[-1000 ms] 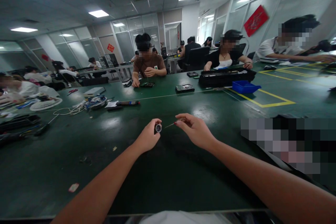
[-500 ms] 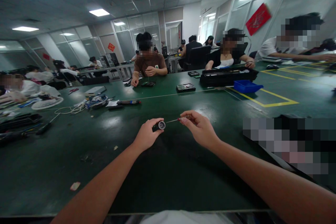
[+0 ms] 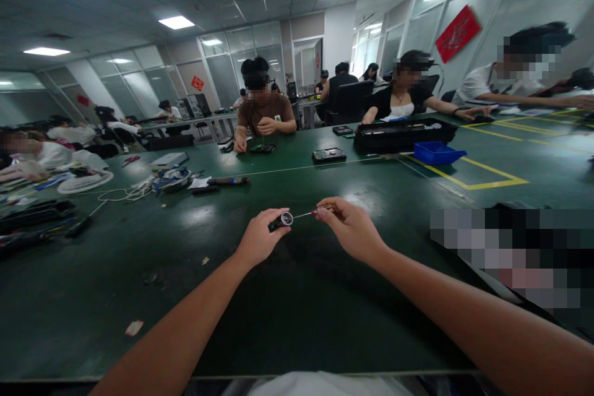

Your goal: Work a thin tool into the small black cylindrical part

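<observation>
Left hand [image 3: 261, 238] and right hand [image 3: 352, 229], in the head view, are above the green bench [image 3: 297, 315], well in from its near edge. Broad bench top stretches between the forearms; farther out lie a hard drive [image 3: 329, 154] and a blue tray [image 3: 437, 154], well apart from both hands. Left thumb and fingers close around a black tube [image 3: 287, 218] with a silver rim; the right pinches a thin screwdriver [image 3: 304, 215], its tip at the rim, contact uncertain.
</observation>
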A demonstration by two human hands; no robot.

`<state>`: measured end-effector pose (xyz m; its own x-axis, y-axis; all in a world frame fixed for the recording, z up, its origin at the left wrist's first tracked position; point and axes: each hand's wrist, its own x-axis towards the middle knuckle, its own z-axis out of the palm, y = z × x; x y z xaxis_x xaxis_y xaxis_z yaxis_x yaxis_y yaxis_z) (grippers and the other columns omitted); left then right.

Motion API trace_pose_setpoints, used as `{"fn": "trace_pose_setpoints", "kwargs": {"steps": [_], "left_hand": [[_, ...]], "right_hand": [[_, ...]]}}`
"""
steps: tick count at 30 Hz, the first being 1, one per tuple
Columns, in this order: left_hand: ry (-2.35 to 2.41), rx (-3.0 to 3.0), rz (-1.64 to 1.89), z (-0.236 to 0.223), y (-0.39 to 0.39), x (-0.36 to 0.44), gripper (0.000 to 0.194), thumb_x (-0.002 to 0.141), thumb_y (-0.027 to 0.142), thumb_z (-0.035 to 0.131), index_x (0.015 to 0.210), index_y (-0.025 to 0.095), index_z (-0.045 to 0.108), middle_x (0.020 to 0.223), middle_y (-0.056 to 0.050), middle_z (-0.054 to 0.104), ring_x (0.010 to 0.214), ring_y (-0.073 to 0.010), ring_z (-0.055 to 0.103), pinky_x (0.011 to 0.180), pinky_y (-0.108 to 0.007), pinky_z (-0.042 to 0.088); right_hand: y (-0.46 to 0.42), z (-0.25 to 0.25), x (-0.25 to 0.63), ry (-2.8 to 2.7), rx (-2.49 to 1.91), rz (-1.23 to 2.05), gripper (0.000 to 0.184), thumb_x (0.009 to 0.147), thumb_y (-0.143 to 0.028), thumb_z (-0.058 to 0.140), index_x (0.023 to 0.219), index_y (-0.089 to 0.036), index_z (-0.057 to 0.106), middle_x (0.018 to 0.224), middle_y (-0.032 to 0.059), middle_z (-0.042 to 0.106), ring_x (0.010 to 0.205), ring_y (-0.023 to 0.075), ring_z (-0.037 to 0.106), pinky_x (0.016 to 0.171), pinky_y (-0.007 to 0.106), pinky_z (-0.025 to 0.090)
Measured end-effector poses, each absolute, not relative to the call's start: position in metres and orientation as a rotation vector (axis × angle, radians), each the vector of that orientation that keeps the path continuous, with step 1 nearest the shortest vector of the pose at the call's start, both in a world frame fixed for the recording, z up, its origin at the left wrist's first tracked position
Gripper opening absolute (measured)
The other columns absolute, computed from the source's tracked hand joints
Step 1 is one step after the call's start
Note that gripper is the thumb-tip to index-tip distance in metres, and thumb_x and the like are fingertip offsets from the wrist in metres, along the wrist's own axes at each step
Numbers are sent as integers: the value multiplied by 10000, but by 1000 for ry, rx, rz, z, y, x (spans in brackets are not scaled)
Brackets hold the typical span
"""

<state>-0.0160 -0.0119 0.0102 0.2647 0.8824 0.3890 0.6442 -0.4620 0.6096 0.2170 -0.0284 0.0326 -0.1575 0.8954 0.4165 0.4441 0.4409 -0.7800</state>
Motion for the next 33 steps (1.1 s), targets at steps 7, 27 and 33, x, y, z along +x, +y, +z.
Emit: {"fn": "trace_pose_setpoints", "kwargs": {"steps": [7, 27, 33], "left_hand": [[1388, 2225, 970, 10, -13, -16, 404, 806, 182, 705, 1202, 250, 661, 1259, -55, 640, 1186, -243, 564, 1082, -431, 372], [1379, 2240, 971, 7, -11, -18, 434, 819, 221, 704, 1244, 279, 635, 1266, -48, 635, 1199, -238, 555, 1096, -454, 359], [1393, 2233, 966, 9, -12, -17, 417, 818, 224, 707, 1229, 263, 646, 1261, -58, 637, 1190, -247, 561, 1094, -462, 362]], "right_hand": [[-28, 34, 217, -1793, -1177, 621, 249, 904, -397, 552, 999, -212, 689, 835, 32, 734, 732, 178, 657, 653, 298, 461], [-24, 33, 218, -1833, -1427, 592, 537, 889, -608, 490, 559, -203, 613, 461, -5, 568, 425, 130, 507, 462, 271, 338], [-24, 34, 220, -1821, -1393, 580, 541, 897, -595, 479, 552, -201, 613, 460, -5, 562, 436, 132, 516, 472, 272, 347]]}}
